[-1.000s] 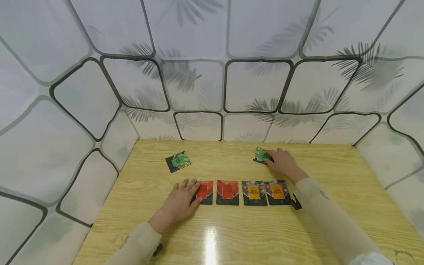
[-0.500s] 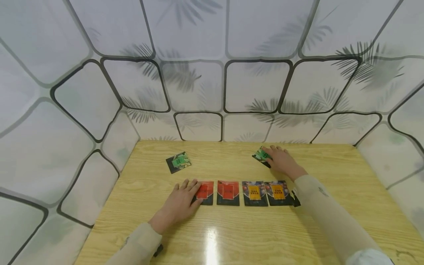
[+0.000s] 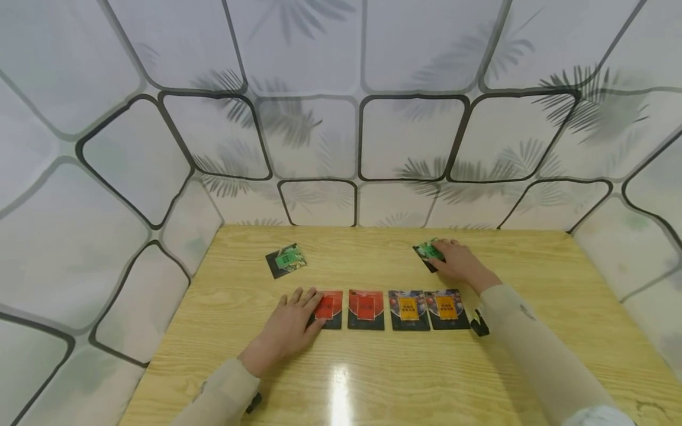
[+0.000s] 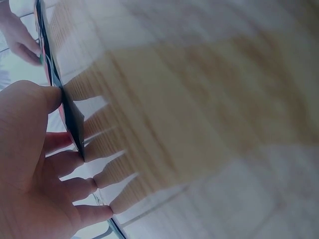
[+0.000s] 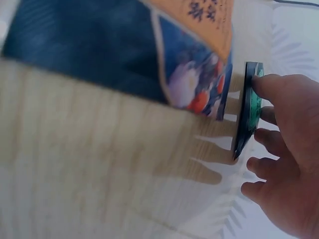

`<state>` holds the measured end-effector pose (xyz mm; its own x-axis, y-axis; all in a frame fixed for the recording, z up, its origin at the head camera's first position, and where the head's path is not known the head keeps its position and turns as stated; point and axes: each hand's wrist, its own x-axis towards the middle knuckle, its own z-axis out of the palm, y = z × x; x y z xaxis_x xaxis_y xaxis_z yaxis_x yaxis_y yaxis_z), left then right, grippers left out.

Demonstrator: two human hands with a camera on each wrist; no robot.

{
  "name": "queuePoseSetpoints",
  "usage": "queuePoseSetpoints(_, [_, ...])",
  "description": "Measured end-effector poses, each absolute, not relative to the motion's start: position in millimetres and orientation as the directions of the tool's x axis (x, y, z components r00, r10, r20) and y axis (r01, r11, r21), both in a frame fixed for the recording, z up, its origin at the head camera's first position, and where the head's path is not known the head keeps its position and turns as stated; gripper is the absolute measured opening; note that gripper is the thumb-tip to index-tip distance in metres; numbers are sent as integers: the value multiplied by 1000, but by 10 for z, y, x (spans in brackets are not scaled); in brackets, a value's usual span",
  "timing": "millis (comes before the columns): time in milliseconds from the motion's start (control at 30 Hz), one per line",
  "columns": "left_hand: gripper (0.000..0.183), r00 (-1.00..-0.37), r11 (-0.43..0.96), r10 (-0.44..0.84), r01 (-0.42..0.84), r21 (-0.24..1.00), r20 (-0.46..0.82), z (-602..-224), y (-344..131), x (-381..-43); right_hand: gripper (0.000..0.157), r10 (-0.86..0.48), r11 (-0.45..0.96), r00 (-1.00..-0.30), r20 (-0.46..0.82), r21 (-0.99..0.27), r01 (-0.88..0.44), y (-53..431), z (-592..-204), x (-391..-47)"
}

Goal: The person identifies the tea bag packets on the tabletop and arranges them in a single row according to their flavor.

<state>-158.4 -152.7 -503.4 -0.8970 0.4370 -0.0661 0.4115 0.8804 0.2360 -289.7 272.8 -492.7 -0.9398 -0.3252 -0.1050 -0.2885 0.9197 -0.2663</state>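
Note:
My left hand (image 3: 289, 324) rests with fingers spread over the leftmost red-and-black flat packet (image 3: 333, 313); in the left wrist view the thumb lies at that packet's edge. Farther back on the right, my right hand (image 3: 462, 264) touches a green-labelled dark packet (image 3: 424, 251), covering its right part. The right wrist view shows the thumb and fingertips on the packet's green face (image 5: 255, 107). A second red packet (image 3: 366, 310) lies beside the first. Two packets with orange labels (image 3: 408, 310) (image 3: 446, 307) continue the row, their sides nearly meeting.
Another green-labelled packet (image 3: 286, 260) lies askew at the back left of the wooden table (image 3: 341, 361). A pale patterned wall (image 3: 394, 136) rises behind the table, with more patterned panels at both sides. The right forearm passes close beside the row's right end.
My right hand has turned the green packet under it, so a corner points toward the row, then shifted it slightly right. The left hand and the row have stayed put.

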Motion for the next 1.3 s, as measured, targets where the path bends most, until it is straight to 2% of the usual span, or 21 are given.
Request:
queuePoseSetpoints(467, [63,-899,881,433,405,244,-69,-5015,-1547,-1566,61,-284,926,-958,-49,-273,-260,2929,-5005,-2706])
queuePoseSetpoints(1000, [64,-896,875,441,416,248,-52,-5049,-1543,-1579,63,-238,935,-970,-46,-280,-216,3170,-5032,-2508])
queuePoseSetpoints(1300, [63,-896,878,439,411,246,-65,-5017,-1529,-1571,60,-259,941,-966,-18,-230,-248,3237,-5012,-2390])
